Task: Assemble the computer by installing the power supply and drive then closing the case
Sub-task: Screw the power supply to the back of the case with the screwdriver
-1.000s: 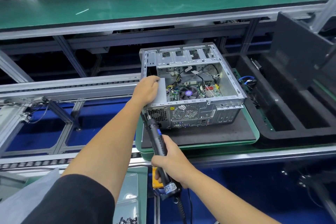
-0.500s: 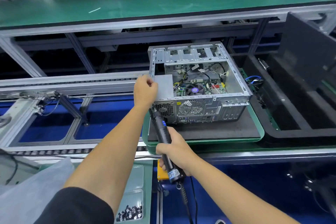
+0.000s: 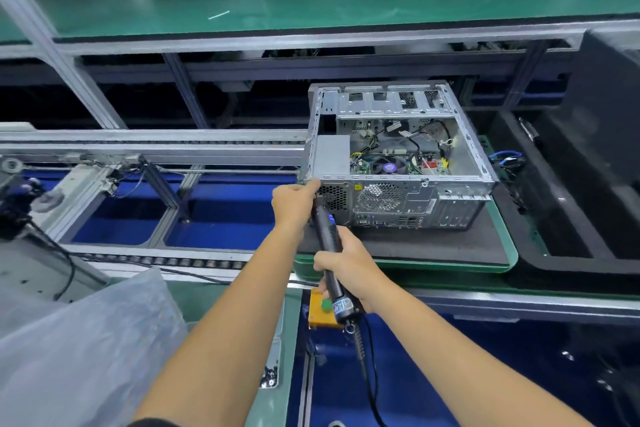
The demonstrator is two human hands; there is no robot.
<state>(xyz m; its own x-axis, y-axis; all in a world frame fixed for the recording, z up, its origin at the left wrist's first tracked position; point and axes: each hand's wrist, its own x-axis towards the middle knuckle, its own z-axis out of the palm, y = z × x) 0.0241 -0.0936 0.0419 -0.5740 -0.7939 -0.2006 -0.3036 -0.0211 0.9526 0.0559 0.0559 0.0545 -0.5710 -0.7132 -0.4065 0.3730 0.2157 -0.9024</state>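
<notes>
Step in hand: fastening the power supply (image 3: 333,155) into the computer case (image 3: 398,149), judged from the tool aimed at the rear panel beside the supply's vent grille.
Power supply: a plain grey box seated in the near left corner of the open case, its mesh vent showing through the rear panel.
Case: lies on its side, open top facing up, on a dark mat in a green tray (image 3: 509,253) on the conveyor; motherboard and loose cables show inside.
Right hand (image 3: 346,265): fingers wrapped round the barrel of a black electric screwdriver (image 3: 327,246), whose tip points up at the rear panel's left edge.
Left hand (image 3: 294,203): curled at the case's near left corner, fingertips at the tool's tip; whether it pinches a screw or steadies the bit, I cannot tell.
Next move calls for: the bit square to the screw hole, steady forward pressure, and the left fingers kept off the spinning tip.
Still to do: the drive and the side panel, as I judge it.
</notes>
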